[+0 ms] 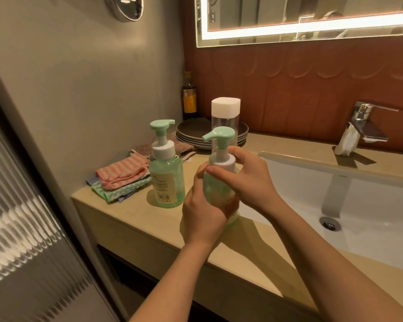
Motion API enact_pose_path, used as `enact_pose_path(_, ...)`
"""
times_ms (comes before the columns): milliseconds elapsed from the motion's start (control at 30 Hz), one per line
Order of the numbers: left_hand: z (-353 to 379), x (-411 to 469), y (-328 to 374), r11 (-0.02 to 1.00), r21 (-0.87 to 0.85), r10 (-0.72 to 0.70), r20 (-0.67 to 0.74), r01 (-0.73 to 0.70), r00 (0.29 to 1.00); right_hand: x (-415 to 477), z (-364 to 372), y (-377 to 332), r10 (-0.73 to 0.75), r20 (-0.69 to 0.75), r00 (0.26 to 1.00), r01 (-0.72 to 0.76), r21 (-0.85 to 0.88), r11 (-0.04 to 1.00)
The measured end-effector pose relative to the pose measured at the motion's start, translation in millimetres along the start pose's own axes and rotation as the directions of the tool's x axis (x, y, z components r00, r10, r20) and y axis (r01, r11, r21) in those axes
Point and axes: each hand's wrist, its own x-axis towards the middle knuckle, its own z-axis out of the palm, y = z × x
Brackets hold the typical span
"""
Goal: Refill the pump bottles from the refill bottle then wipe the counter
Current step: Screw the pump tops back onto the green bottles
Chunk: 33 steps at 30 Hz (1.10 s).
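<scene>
So mid-frame, left hand (204, 214) fingers wrapped round the pump bottle (215, 188), right hand (249, 180) fingers pinching its white collar (221, 160).

Grip hides much of held pump bottle (217, 189)
Its lower body & label sit behind left hand (203, 214); right hand (244, 180) covers collar's right side. Base of refill bottle (225, 117) hidden behind pump head. Label txt on 2nd pump bottle (166, 180) too small to read; mirror (312, 19), basin (358, 205) cut by frame edges.

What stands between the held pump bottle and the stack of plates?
The clear, white-capped refill bottle, upright behind the pump bottle and before the plates, in the head view; its base is hidden.
</scene>
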Motion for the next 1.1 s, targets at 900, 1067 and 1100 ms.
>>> enact_pose_path(900,-53.0,72.5,1.2,0.966,0.123,-0.176,-0.328,0.227,0.928,-38.1,17.8,15.4,0.132,0.014,0.991,-0.128,-0.165,0.978)
enact_pose_path(1067,-52.9,86.7,-3.8,0.882,0.392,-0.162,-0.266,0.26,0.95,-34.3,21.2,17.8,0.117,-0.071,0.991,-0.133,-0.314,0.94)
enact_pose_path(1100,-55.0,89.1,-6.6,0.881,0.409,-0.135,-0.266,0.238,0.955,-32.8,20.6,18.6,0.121,-0.066,0.99,-0.136,-0.323,0.937)
